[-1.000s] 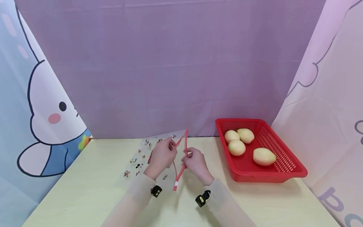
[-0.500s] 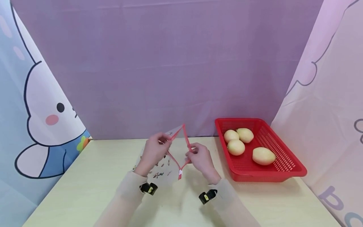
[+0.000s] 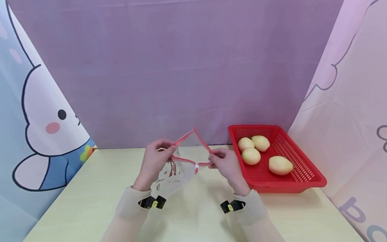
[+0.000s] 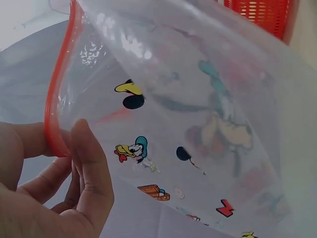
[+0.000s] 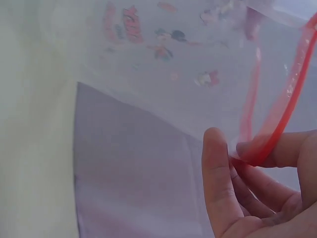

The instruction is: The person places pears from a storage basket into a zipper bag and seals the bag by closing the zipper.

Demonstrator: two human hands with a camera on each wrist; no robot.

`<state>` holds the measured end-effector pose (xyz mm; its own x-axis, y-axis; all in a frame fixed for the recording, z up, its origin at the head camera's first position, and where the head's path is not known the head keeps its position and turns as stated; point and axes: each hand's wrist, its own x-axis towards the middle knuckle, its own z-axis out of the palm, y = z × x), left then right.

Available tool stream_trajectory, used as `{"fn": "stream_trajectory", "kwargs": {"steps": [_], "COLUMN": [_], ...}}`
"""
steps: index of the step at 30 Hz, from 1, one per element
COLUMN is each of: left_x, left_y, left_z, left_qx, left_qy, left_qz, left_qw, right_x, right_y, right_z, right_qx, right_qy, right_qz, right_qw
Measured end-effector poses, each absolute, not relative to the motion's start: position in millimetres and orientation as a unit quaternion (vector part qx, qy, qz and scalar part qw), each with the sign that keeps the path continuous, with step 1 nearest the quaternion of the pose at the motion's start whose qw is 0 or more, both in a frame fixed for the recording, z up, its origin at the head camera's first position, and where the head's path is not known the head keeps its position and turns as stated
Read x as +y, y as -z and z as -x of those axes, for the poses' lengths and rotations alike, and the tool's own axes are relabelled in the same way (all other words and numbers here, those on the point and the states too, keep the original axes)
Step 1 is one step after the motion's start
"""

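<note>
A clear zip bag [image 4: 163, 114] printed with small cartoon figures hangs above the table, its red-edged mouth spread into a wide diamond. My left hand [image 3: 154, 161] pinches the left side of the red rim between thumb and fingers. On the opposite side, my right hand [image 3: 228, 164] pinches the rim in the same way. A white zip slider [image 3: 196, 167] sits at the near corner of the mouth. Through the film in the right wrist view, red lettering [image 5: 131, 25] shows faintly. Nothing visible lies inside the bag.
To the right stands a red plastic basket [image 3: 287, 185] with slotted sides. Several pale yellow oval fruits [image 3: 280, 165] lie in it. A purple cloth [image 3: 169, 74] hangs behind the pale table [image 3: 99, 188], and printed curtains flank both sides.
My hands have moved apart, the left to the left and the right to the right. The bag's mouth has widened from a narrow gap to a broad diamond.
</note>
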<state>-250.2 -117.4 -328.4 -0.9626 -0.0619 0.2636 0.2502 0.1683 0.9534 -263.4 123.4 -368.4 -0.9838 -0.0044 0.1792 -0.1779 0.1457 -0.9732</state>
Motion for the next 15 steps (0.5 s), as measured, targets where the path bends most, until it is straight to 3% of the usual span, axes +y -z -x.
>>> {"fn": "stream_trajectory", "kwargs": {"steps": [15], "left_x": [-125], "left_y": [323], "left_z": [231], "left_qx": [-0.709], "left_qy": [0.687], "left_qz": [0.066], "left_qw": [0.143], "right_x": [146], "right_y": [344], "right_z": [253], "right_qx": [-0.754], "right_qy": [-0.649], "right_qz": [-0.046], "right_qw": [0.088]}}
